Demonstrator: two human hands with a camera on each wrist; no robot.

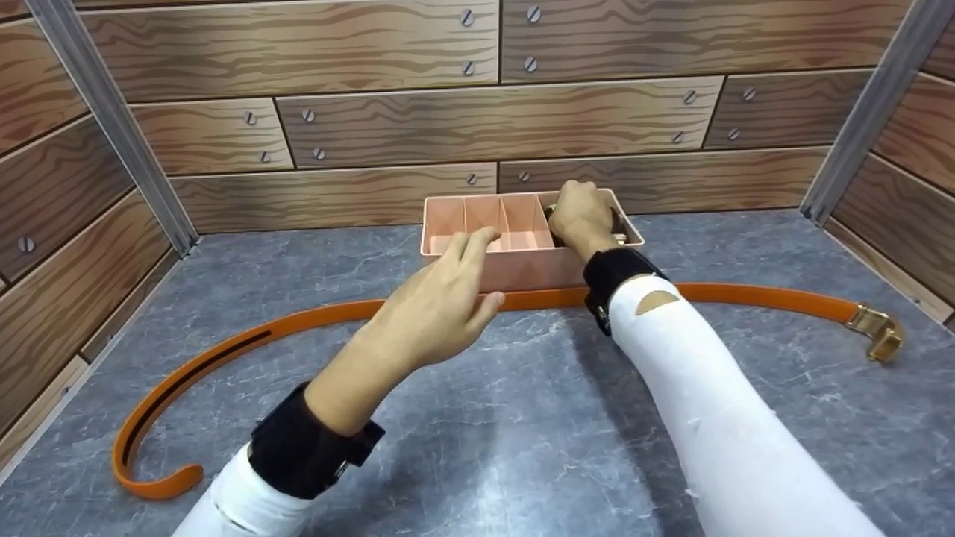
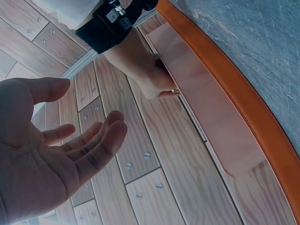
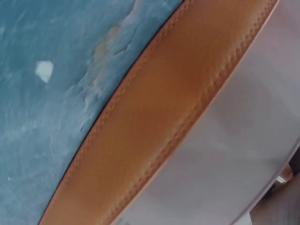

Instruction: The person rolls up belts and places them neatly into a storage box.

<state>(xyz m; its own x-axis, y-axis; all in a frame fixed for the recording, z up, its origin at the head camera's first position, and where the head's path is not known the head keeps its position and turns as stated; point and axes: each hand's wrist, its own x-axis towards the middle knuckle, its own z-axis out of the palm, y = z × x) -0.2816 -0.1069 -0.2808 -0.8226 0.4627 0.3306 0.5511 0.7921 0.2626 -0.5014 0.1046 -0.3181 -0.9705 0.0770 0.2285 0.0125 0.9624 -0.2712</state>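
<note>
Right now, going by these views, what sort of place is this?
Probably a small work booth or staged recording bay: cartoonish wood-look panels close in the back and sides, grey metal posts stand at the back corners, and a grey marble-patterned surface fills the base.

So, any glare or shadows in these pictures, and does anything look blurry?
Head view: pale glare on the marbled tabletop, and a dark shadow alongside the right sleeve; left wrist view: dimmer, with the left hand shaded; right wrist view: rather soft, the pink box washed greyish, though stitching shows on the orange belt.
</note>
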